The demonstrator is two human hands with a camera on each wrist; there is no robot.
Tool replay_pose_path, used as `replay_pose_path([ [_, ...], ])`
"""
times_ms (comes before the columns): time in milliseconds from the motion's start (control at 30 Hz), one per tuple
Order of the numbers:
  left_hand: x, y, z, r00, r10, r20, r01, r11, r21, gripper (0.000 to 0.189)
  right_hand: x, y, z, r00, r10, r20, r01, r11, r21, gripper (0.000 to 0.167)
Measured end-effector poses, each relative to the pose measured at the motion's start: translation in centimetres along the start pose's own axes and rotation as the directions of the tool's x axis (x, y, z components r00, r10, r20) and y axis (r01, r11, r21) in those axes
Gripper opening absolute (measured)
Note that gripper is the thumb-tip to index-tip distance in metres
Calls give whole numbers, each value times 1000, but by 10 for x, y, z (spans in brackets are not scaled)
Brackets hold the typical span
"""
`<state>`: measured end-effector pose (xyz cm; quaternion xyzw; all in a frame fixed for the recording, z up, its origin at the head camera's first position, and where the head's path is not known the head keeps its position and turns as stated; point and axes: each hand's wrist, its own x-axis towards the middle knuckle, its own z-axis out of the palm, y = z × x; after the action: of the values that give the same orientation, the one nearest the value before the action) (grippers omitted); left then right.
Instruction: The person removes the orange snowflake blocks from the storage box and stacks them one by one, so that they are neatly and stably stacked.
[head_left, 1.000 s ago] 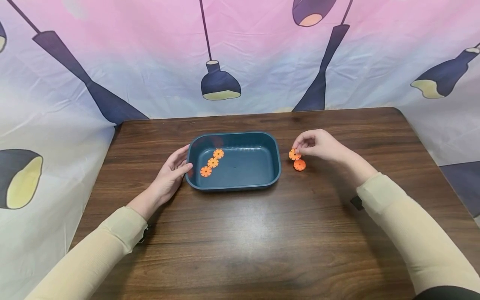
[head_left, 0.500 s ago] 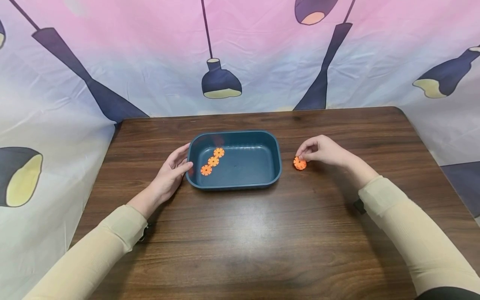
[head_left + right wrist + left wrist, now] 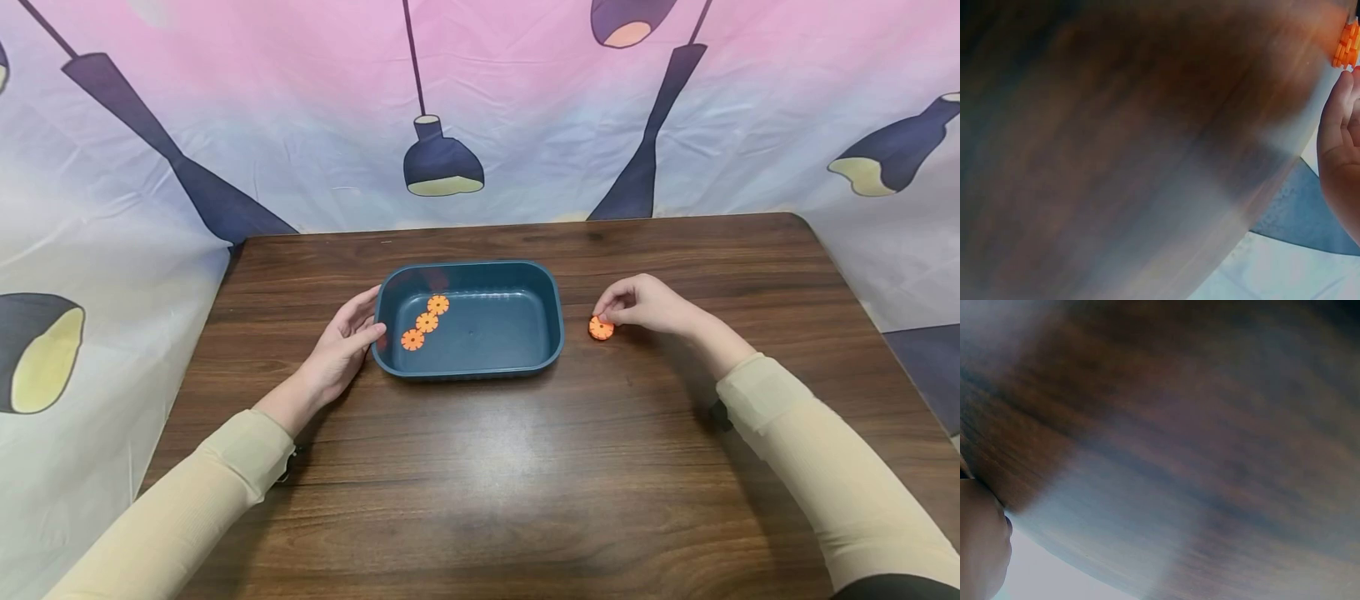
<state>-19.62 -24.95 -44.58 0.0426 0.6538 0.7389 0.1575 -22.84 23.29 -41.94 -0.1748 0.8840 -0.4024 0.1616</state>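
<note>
My left hand point(image 3: 341, 346) holds the left end of a dark blue plastic basin point(image 3: 510, 354), thumb over the rim and fingers along the outer wall. Three orange notched discs point(image 3: 427, 322) lie in a slanting row on the left part of its floor. To the right of the basin, my right hand point(image 3: 648, 304) pinches the far edge of an orange notched disc point(image 3: 601, 328) at the top of a small stack on the table. Seen side-on in the right wrist view, the stack of orange discs point(image 3: 1347, 45) shows layered notched edges by the fingertips.
The dark wooden table point(image 3: 480, 483) carries the basin and the discs. Behind its far edge hangs a cloth point(image 3: 525, 150) printed with lamps, which also runs down the left and right sides.
The right hand has brought its disc slightly nearer and right, onto the orange disc that lay separately visible before; the two now line up. The left hand and basin stay put.
</note>
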Motion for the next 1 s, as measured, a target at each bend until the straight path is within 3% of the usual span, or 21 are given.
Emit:
replay_pose_path([
  [700,-1,1,1,1000,-2,1,2,1000,6,60,0,-6,-7,999,26,-30,-27,998,-63,9],
  [1000,-1,1,1,1000,1,-8,-1,1000,0,59,11,-24,-16,996,-53,-65,47,995,-89,12],
])
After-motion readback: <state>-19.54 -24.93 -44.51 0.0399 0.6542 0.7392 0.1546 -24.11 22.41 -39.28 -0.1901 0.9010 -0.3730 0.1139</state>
